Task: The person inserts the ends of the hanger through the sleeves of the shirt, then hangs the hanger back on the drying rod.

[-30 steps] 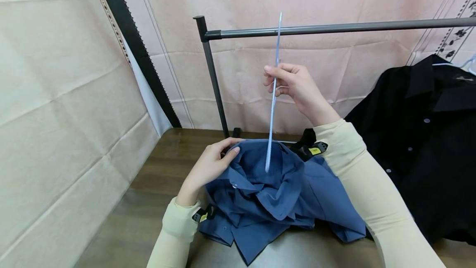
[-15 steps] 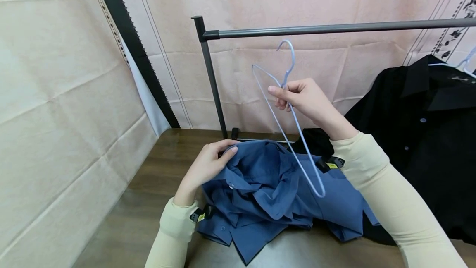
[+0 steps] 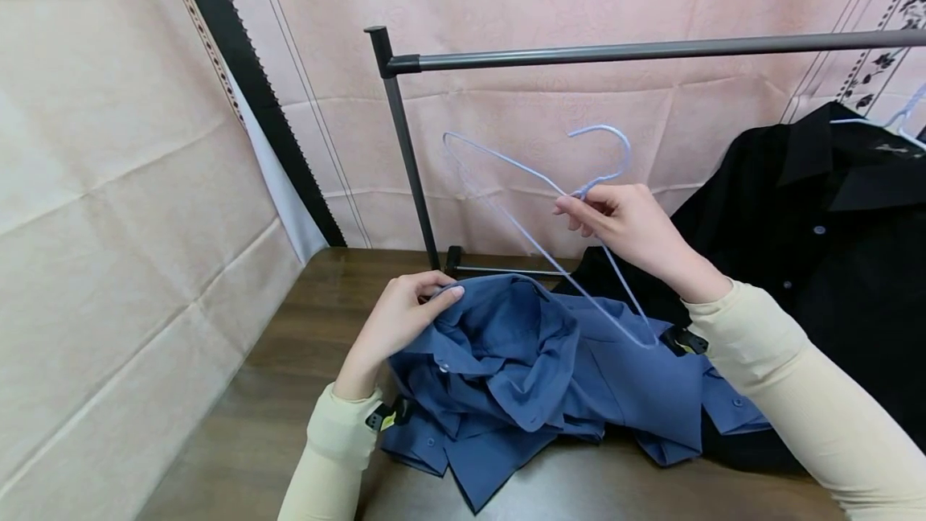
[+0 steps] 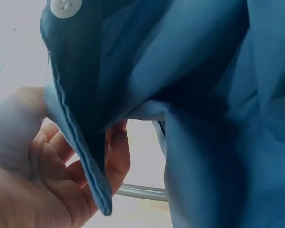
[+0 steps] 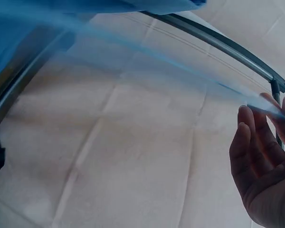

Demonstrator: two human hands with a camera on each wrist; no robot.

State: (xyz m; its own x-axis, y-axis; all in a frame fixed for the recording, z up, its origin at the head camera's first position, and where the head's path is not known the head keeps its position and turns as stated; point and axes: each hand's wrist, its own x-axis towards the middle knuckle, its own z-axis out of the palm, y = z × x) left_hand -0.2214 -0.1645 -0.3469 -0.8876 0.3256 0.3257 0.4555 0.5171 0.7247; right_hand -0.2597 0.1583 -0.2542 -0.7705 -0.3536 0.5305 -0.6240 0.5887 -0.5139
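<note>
A blue button shirt (image 3: 499, 376) lies bunched on the table, its collar opening facing up. My left hand (image 3: 401, 320) pinches the collar edge at the shirt's left side; in the left wrist view the thumb and fingers of the left hand (image 4: 52, 161) lie on either side of the fabric. Above the shirt, my right hand (image 3: 637, 227) pinches a light-blue wire hanger (image 3: 517, 159) just below its hook. The hanger is tilted, with its lower right corner in front of the shirt. In the right wrist view the hanger (image 5: 156, 57) is blurred near the right hand (image 5: 266, 156).
A dark metal clothes rack (image 3: 615, 52) spans the back. On the right, a black shirt (image 3: 839, 264) is on another light-blue hanger (image 3: 897, 123). The brown wooden table (image 3: 289, 392) extends left and in front. A pale cloth (image 3: 130, 183) covers the left wall.
The right hand has moved right and down, away from the rack bar, turning the hanger from edge-on to nearly broadside. The left hand keeps hold of the collar with little movement.
</note>
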